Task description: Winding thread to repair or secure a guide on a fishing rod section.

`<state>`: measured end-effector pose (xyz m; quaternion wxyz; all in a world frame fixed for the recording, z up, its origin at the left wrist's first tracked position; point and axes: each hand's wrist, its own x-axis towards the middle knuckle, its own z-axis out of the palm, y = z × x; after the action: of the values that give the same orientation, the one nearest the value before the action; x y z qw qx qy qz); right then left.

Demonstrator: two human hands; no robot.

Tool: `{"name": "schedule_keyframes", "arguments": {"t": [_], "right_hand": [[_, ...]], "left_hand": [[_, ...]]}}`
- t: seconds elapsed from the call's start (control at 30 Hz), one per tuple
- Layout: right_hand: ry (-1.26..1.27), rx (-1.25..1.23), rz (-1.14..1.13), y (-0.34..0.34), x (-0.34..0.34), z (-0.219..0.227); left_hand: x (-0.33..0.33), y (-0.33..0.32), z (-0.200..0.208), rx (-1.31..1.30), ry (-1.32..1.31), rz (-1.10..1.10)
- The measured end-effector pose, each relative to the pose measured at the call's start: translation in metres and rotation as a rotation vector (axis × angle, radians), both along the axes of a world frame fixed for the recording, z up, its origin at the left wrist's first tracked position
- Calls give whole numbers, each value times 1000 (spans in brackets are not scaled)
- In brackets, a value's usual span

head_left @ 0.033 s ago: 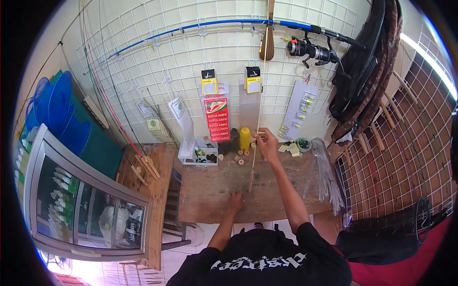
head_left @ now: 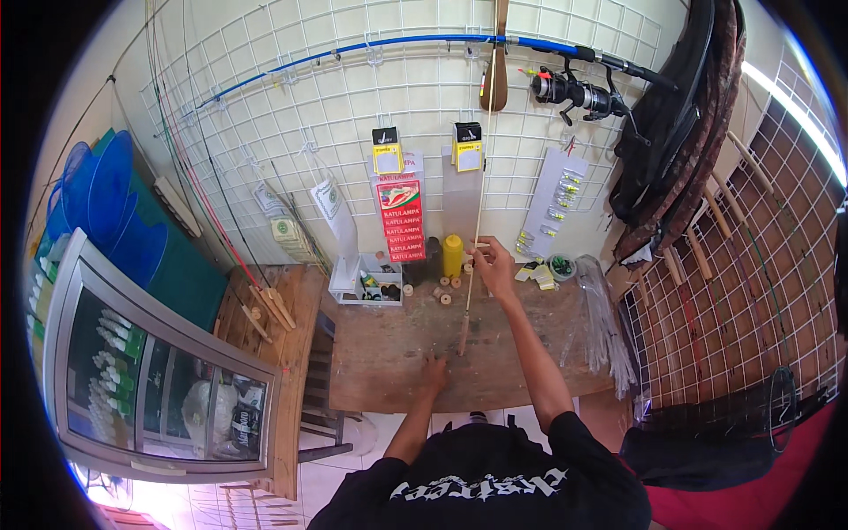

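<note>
A thin, pale fishing rod (head_left: pixel 472 287) with a wooden handle (head_left: pixel 464 334) stands nearly upright, its handle end down at the wooden table (head_left: pixel 380 353). My right hand (head_left: pixel 495 263) pinches the rod's shaft above the handle, thumb and fingers closed round it. Just left of the handle's lower end, my left hand (head_left: pixel 435 373) rests on the tabletop with fingers apart, holding nothing I can see. Past the rod lie several small wooden rings (head_left: pixel 445 299), beside a yellow squeeze bottle (head_left: pixel 453 256).
A white divided tray (head_left: pixel 353 299) sits at the table's back left. Yellow-green packets (head_left: pixel 541 277), a small tub (head_left: pixel 562 267) and clear plastic sleeves (head_left: pixel 605 327) lie right. Behind, a white wire grid holds a blue fishing rod (head_left: pixel 389 41) with a reel (head_left: pixel 579 95). A glass cabinet (head_left: pixel 163 371) stands left.
</note>
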<state>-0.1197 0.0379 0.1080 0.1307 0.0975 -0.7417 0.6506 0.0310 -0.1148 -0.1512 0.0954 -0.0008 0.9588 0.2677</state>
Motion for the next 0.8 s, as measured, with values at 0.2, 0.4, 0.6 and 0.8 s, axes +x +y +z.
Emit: {"name": "schedule_keyframes", "arguments": {"t": [0.2,0.4,0.6,0.8], "right_hand": [[39,152,9,1,3,4],[-13,150,72,12,-6,-20],[51,71,-42,9,30,-34],[-193,-44,-253,-11,120,-109]], "left_hand": [[5,-10,-32,105,128,112],[24,-24,4,382,154,227],[63,-48,23,828,125,374],[91,-53,79,1262,-56,480]]}}
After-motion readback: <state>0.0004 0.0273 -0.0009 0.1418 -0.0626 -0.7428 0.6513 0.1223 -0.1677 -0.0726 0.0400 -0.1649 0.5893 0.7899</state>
